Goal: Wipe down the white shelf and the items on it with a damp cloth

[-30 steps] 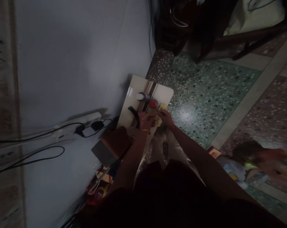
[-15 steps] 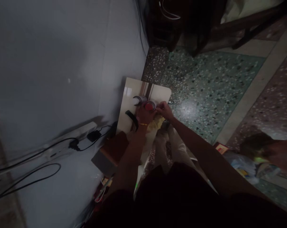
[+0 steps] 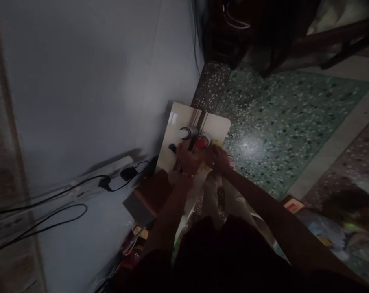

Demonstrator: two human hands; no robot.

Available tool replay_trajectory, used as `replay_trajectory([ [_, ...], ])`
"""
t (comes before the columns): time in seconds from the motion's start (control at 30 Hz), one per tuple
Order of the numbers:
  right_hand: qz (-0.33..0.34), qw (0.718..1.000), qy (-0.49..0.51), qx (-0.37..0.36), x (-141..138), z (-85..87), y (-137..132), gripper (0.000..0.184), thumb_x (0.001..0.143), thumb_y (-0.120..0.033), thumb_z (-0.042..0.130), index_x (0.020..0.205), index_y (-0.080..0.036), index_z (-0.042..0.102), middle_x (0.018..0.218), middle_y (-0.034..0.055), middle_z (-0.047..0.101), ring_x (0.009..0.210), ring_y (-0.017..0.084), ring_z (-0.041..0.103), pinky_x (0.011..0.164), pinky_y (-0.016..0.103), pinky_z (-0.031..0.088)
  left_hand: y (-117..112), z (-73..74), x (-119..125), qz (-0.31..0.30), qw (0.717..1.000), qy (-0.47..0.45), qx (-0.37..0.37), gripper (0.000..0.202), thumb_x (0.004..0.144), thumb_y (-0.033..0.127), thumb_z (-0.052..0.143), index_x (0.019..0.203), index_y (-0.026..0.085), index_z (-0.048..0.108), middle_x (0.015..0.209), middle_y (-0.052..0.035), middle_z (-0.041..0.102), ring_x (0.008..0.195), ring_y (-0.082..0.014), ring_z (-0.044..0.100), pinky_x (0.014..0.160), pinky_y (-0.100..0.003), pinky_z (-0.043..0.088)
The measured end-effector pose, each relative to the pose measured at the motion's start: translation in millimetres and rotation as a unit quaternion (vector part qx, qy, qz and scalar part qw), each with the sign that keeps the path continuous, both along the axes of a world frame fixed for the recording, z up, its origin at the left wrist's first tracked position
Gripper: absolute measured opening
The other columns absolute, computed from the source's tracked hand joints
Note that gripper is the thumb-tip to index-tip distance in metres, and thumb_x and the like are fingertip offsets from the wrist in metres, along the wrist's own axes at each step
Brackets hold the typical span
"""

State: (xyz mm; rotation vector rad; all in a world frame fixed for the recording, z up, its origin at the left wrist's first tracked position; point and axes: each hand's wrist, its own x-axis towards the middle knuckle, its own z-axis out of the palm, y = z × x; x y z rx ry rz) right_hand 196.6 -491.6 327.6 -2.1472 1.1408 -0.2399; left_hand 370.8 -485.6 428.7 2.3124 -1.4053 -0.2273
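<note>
My left hand (image 3: 188,158) is over the near part of a small cream table (image 3: 178,114), its fingers smeared by motion. My right hand (image 3: 221,159) is closed on a crumpled yellowish cloth (image 3: 206,167). More yellow shows just above that hand. Beyond the hands stands a tin with red inside or on its top (image 3: 201,141); I cannot tell which. To its left is a second, pale tin (image 3: 190,132) with a dark rim. A black handle-like piece (image 3: 172,148) lies left of my left hand, which partly hides it.
A wall with a power strip (image 3: 111,167) and black cables is on the left. A brown box (image 3: 153,189) stands by the table. Dark wooden furniture (image 3: 282,44) is at the back. At right, a person's head (image 3: 349,207) and a plastic bag (image 3: 324,228) are near the speckled floor.
My hands have left the red-topped tin and come nearer to me. The yellow cloth, earlier lying below the hands, is now at my right hand. The view has shifted slightly.
</note>
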Motion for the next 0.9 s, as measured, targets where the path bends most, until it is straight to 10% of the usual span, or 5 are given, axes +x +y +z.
replay_trajectory([
  [0.27,-0.001,0.999,0.045,0.019,12,-21.6,2,0.043,0.088,-0.02,0.052,0.129,-0.012,0.06,0.145,0.0209,0.045,0.129,0.034,0.04,0.103,0.049,0.039,-58,11.6,48,-0.184,0.98,-0.043,0.066,0.041,0.101,0.042,0.037,0.101,0.014,0.067,0.117,-0.0178,0.058,0.114,-0.0268,0.054,0.102,-0.044,0.04],
  [0.47,-0.11,0.992,-0.061,-0.006,-11,-40.9,-13,0.041,0.083,-0.021,0.049,0.121,-0.008,0.06,0.129,0.0203,0.053,0.12,0.03,0.047,0.107,0.046,0.04,-32,5.5,59,-0.226,0.973,-0.052,-0.003,0.045,0.102,0.032,0.026,0.109,0.011,0.065,0.107,-0.0174,0.061,0.105,-0.0239,0.055,0.094,-0.04,0.044],
  [0.67,-0.075,0.997,-0.026,0.0,1,-16.0,-32,0.061,0.081,-0.019,0.049,0.141,-0.009,0.05,0.129,0.0191,0.054,0.115,0.031,0.049,0.101,0.046,0.043,-14,14.4,42,-0.316,0.943,-0.061,0.081,0.05,0.102,0.048,0.031,0.115,0.013,0.065,0.093,-0.014,0.065,0.086,-0.0227,0.06,0.08,-0.036,0.044],
  [0.9,0.021,0.999,0.026,-0.022,4,2.0,-58,0.074,0.079,-0.015,0.052,0.151,-0.012,0.041,0.127,0.0178,0.056,0.104,0.029,0.053,0.093,0.042,0.045,-50,10.5,27,-0.335,0.931,-0.127,0.071,0.049,0.097,0.057,0.046,0.117,0.018,0.067,0.082,-0.0095,0.067,0.078,-0.021,0.062,0.07,-0.031,0.042],
])
